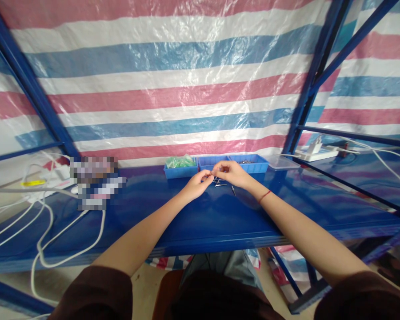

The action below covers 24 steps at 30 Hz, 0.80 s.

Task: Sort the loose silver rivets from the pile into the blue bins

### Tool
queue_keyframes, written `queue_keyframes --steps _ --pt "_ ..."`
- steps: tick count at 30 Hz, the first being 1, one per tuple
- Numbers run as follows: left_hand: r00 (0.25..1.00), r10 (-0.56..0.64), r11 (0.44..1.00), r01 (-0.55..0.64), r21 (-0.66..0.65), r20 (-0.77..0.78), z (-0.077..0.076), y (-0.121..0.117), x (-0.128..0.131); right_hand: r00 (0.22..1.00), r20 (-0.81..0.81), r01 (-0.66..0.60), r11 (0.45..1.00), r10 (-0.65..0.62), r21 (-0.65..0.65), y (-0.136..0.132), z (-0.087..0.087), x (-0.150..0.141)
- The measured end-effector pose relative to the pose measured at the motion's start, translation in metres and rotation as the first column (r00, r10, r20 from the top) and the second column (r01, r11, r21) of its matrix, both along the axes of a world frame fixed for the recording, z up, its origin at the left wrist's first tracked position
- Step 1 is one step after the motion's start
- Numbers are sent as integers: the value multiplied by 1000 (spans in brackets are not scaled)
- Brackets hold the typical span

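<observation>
My left hand (200,184) and my right hand (230,173) meet fingertip to fingertip above the blue table. Both are closed in a pinch; whatever they hold between them is too small to make out. Just under the fingers lie several small metal pieces (220,183), thin and shiny like screws or rivets. One such metal piece (233,190) lies apart, to the right. Behind the hands stand blue bins: the left bin (181,172) holds green plastic bags, the middle bin (205,162) is partly hidden by my right hand, and the right bin (258,167) holds small metal parts.
A clear plastic lid (285,162) lies right of the bins. A white power strip (315,151) with cables is at the far right. White cables (102,226) loop over the table's left side, near a blurred-out object (93,171). Blue metal posts (310,84) frame both sides.
</observation>
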<state>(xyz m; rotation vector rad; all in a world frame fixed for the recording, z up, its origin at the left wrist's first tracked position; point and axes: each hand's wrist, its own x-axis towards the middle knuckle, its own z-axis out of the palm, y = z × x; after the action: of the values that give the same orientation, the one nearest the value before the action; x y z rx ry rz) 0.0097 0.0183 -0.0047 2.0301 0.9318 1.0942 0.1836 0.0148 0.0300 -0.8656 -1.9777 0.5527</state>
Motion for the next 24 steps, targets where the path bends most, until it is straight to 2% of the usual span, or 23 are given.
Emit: queue_keyframes --steps 8,13,24 --pt "999 -25 996 28 86 -33 -1 5 -2 992 127 -14 982 -10 187 -5 1 0" --pt "999 42 991 -43 126 9 -5 11 -3 984 174 -22 964 -25 265 -6 4 1" --pt "992 116 985 -122 126 49 3 3 -5 970 232 -1 956 -70 293 -5 7 4"
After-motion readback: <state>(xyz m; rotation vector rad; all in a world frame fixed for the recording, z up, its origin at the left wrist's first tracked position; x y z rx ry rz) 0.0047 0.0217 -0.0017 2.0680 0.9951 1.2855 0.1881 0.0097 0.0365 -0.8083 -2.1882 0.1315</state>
